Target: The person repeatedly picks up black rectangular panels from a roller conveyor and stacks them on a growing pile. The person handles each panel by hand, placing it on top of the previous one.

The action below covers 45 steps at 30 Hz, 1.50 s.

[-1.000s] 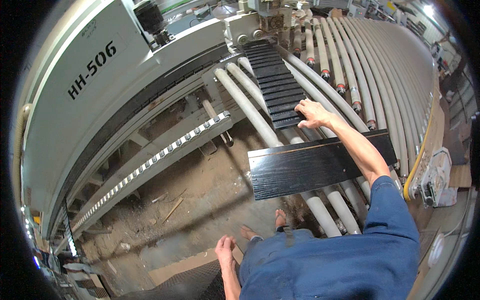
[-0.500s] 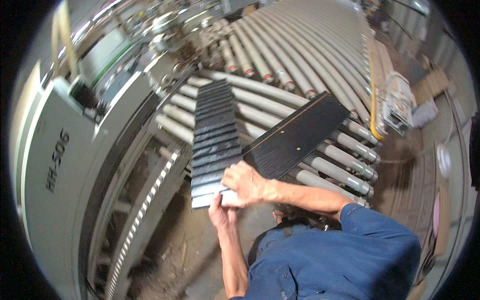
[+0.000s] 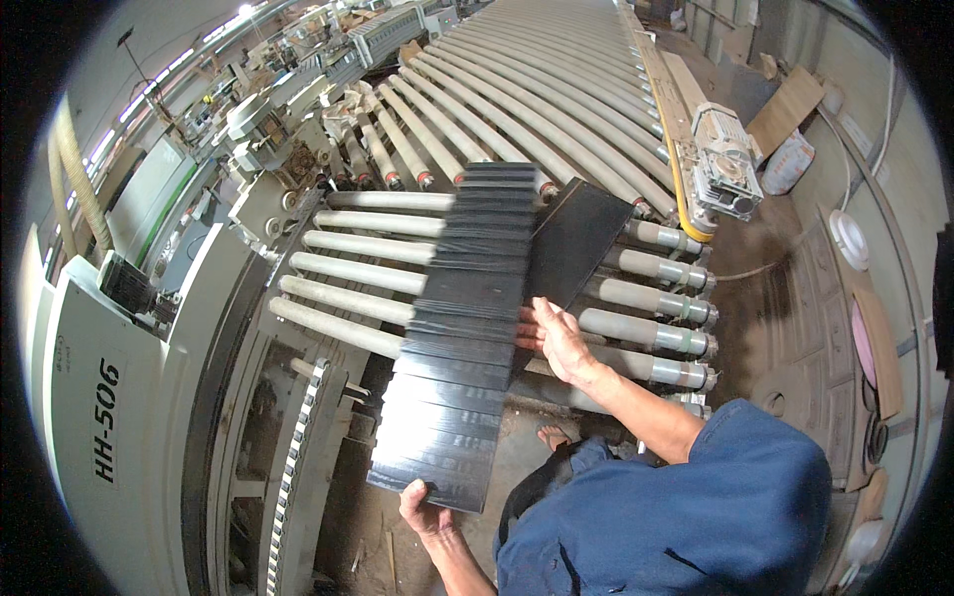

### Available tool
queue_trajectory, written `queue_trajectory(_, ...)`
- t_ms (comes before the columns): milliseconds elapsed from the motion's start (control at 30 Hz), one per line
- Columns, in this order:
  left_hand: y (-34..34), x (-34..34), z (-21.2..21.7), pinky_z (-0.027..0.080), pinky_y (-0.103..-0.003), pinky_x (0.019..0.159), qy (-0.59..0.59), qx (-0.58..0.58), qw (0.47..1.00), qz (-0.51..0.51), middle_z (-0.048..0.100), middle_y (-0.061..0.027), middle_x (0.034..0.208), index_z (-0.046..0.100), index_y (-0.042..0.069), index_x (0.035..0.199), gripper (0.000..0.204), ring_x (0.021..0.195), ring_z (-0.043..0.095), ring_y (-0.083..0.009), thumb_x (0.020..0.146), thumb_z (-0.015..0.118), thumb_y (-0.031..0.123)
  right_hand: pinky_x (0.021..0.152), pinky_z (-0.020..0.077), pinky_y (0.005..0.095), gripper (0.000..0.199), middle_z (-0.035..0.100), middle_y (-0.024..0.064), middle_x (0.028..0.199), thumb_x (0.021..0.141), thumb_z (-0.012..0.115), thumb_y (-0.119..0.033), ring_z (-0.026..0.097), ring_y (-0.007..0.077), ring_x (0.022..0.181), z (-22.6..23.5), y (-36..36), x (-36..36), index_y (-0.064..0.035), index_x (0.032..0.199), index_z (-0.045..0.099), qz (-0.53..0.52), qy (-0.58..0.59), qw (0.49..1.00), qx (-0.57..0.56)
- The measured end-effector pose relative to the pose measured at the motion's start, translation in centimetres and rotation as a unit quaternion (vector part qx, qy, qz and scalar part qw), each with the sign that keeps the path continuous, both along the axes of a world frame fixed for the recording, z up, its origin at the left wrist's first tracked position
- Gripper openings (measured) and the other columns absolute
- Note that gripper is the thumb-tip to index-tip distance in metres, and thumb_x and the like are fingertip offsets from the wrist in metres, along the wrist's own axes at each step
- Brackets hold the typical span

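Note:
A long black slatted panel (image 3: pixel 462 328), with cross ridges and a glossy near end, is tilted over the rollers in front of me. My left hand (image 3: pixel 425 512) grips its near end, thumb on top and fingers mostly hidden beneath. At the panel's right edge is my right hand (image 3: pixel 558 341), fingers stretched toward it and thumb apart; their tips meet the edge, and I cannot tell whether they bear weight. Behind the panel, a flat black board (image 3: pixel 581 238) lies slantwise on the rollers, partly covered.
A roller conveyor (image 3: pixel 368 223) runs under the panel and curves away to the back. To the left stands a large pale machine (image 3: pixel 129 397). A motor (image 3: pixel 725 159) sits beside a yellow rail at the right, and a white sack (image 3: pixel 788 164) leans farther back.
The slatted panel has swung right and now covers more of the black board. My right hand has left its near end for the right edge; my left hand stays at the near end.

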<state>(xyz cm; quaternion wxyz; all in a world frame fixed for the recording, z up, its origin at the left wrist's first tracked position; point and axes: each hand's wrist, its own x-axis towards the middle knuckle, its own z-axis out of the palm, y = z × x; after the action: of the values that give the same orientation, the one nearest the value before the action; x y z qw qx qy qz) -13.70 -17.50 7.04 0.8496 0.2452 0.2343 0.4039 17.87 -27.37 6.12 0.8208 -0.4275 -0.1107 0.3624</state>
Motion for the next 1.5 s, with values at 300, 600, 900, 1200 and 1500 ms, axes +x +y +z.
queue_trajectory(300,4.3,1.5,-2.4,0.056,-0.039,0.082,0.106,0.022,0.993,-0.042,0.065,-0.0109,0.103,0.056,-0.003,0.118,0.053,0.094,0.066,-0.0251,0.072,0.071,0.02,0.074,0.0489,0.0329,0.009,0.062,0.0,0.1,0.097,0.06,-0.021,0.061,0.015,0.09,-2.4,-3.7,-0.8,-0.0139,0.101,0.057,-0.104,0.094,0.987,-0.081)
queue_trajectory(600,9.3,3.1,-5.8,0.046,-0.032,0.092,0.637,0.562,0.486,0.206,0.065,-0.0102,0.113,0.057,-0.006,0.123,0.038,0.099,0.062,-0.0191,0.091,0.064,0.015,0.057,0.0546,0.0284,0.036,0.071,0.0131,0.082,0.097,0.06,-0.032,0.068,0.0168,0.067,-2.6,-6.6,3.2,0.0037,0.098,0.066,0.103,-0.212,0.91,-0.342)
queue_trajectory(900,5.6,4.7,-6.9,0.046,-0.034,0.097,0.361,0.144,0.921,-0.023,0.063,-0.0103,0.121,0.051,-0.002,0.131,0.044,0.109,0.059,-0.0186,0.091,0.064,0.014,0.065,0.0556,0.027,0.02,0.07,0.0099,0.084,0.096,0.06,-0.014,0.066,0.0131,0.07,-2.5,-4.3,3.3,0.0017,0.106,0.067,0.002,-0.31,0.914,-0.261)
queue_trajectory(1200,5.1,6.0,-8.9,0.041,-0.044,0.103,0.434,0.294,0.85,0.053,0.059,-0.0262,0.121,0.049,-0.003,0.126,0.054,0.118,0.055,-0.037,0.089,0.063,0.033,0.067,0.0527,0.0247,0.02,0.069,0.0054,0.086,0.1,0.055,-0.012,0.062,0.0095,0.073,-3.8,-1.1,1.6,0.0,0.11,0.067,0.09,-0.404,0.88,-0.232)
queue_trajectory(1500,1.6,1.7,-12.6,0.046,-0.035,0.098,0.343,0.114,0.93,0.067,0.057,-0.0172,0.131,0.046,-0.004,0.137,0.076,0.115,0.056,-0.0234,0.096,0.05,0.059,0.066,0.0488,0.0224,0.02,0.065,0.0014,0.084,0.102,0.053,-0.015,0.056,0.0064,0.072,-4.2,2.9,0.5,-0.0019,0.111,0.066,0.15,-0.448,0.868,-0.151)
